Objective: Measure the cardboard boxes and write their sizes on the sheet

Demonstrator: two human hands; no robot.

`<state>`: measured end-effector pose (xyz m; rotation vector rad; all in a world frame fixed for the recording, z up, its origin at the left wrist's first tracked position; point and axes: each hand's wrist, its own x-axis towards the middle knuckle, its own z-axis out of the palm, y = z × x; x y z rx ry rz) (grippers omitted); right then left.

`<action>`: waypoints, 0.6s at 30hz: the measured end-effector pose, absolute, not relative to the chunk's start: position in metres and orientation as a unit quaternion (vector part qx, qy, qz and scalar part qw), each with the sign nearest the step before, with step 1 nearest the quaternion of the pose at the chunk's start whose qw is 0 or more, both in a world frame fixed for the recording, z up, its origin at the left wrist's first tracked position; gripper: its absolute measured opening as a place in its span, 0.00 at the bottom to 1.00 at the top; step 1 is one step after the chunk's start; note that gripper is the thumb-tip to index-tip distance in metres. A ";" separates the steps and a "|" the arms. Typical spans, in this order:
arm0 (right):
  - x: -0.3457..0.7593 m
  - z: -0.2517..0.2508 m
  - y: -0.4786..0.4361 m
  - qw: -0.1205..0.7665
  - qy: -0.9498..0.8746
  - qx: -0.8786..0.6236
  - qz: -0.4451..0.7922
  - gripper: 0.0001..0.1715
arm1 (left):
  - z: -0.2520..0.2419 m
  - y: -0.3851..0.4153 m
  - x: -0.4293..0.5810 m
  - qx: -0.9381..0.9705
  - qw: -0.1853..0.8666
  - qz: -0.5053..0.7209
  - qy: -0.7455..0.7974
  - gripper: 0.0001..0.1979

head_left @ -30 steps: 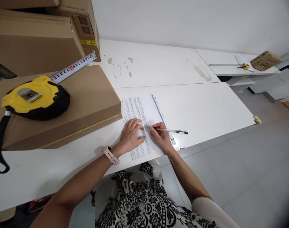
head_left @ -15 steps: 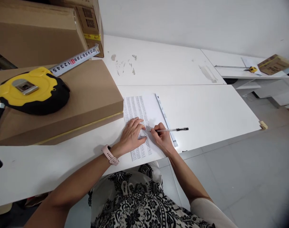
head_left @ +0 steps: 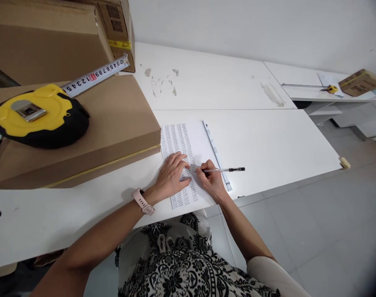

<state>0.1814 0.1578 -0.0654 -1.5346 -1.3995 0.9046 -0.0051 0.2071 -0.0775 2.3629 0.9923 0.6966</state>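
Observation:
A sheet of paper (head_left: 196,134) covered in columns of small handwriting lies on the white table near its front edge. My left hand (head_left: 172,175) rests on the written columns with its fingers apart, holding nothing. In my right hand (head_left: 211,177) is a clear pen (head_left: 228,169) with a black end, pinched between thumb and fingers. The pen's tip meets the paper beside the rightmost column, close to my left fingers. A pale printed strip (head_left: 217,154) runs along the right side of the paper.
On the left, a closed cardboard box (head_left: 113,115) carries a yellow tape measure (head_left: 39,115) with its blade pulled out. More cartons (head_left: 118,29) stand behind it. Along the wall at far right are a second tape measure (head_left: 332,89) and a small carton (head_left: 359,82).
The view has shifted slightly, so the box and tape measure sit a little differently in the picture. Both hands and the pen stay almost where they were.

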 end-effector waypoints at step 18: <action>0.181 -0.063 0.159 0.417 -0.562 -0.620 0.354 0.18 | -0.075 0.207 -0.005 0.863 0.243 0.250 0.364 0.14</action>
